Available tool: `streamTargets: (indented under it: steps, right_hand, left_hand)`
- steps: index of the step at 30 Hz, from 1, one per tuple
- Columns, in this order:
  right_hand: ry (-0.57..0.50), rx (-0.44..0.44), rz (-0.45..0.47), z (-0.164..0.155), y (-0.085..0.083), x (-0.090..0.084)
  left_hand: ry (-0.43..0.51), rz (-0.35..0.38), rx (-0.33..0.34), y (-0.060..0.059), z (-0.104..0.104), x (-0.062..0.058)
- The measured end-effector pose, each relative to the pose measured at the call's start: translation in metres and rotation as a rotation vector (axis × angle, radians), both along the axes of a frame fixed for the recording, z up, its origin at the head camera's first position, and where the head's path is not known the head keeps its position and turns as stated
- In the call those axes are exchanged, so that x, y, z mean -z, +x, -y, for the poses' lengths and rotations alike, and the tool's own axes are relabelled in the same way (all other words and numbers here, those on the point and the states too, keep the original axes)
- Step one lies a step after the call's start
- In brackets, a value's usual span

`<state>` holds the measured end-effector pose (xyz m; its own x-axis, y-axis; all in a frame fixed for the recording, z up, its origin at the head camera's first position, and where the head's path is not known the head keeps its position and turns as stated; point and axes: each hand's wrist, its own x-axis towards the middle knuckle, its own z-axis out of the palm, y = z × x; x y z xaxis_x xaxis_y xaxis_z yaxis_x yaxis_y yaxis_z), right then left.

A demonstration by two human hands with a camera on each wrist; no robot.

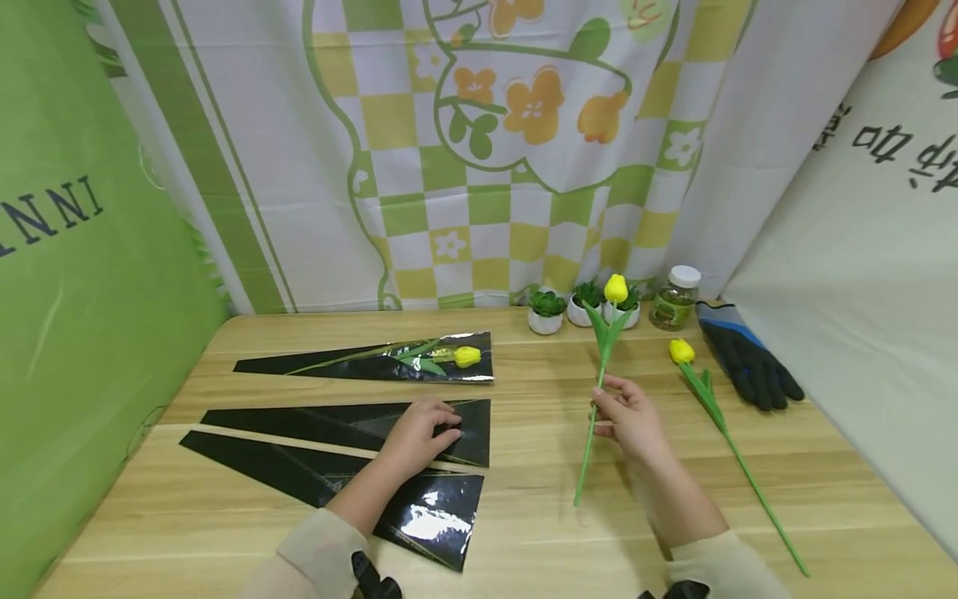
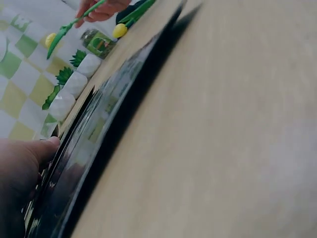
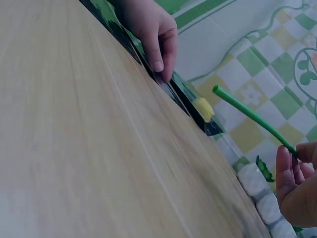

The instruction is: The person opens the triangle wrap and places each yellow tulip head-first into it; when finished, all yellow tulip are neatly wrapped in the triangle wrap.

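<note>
Right hand (image 1: 631,418) pinches a yellow tulip (image 1: 603,349) right of the black sleeve (image 1: 352,420), where the left hand (image 1: 419,434) rests, fingers loosely bent.

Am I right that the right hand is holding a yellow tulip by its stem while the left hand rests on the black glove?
Not quite. The right hand does hold a yellow tulip by its stem, but the left hand rests on a black wrapping sleeve, not the black glove, which lies untouched at the table's right edge. The head view shows this.
</note>
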<state>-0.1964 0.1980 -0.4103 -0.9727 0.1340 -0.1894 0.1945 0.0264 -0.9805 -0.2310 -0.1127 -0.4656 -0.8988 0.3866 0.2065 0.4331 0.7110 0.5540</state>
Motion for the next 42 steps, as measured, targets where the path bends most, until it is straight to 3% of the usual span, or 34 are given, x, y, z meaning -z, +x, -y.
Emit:
streamTargets:
  steps: [15,23,29,42]
  right_hand:
    - [-0.214,0.053,-0.004,0.033,-0.019,0.009]
    - [-0.268,0.089,-0.012,0.036,-0.023,0.013]
    - [-0.286,0.174,-0.004,0.038,-0.027,0.016]
    - [-0.28,0.299,-0.021,0.044,-0.034,0.024]
  left_hand:
    - [-0.052,-0.125,0.004,0.0,0.001,0.003]
    - [0.038,-0.088,-0.027,0.001,0.001,0.001]
    - [0.094,-0.068,-0.042,0.002,0.001,0.001]
    - [0.129,-0.06,-0.063,0.004,-0.001,0.003]
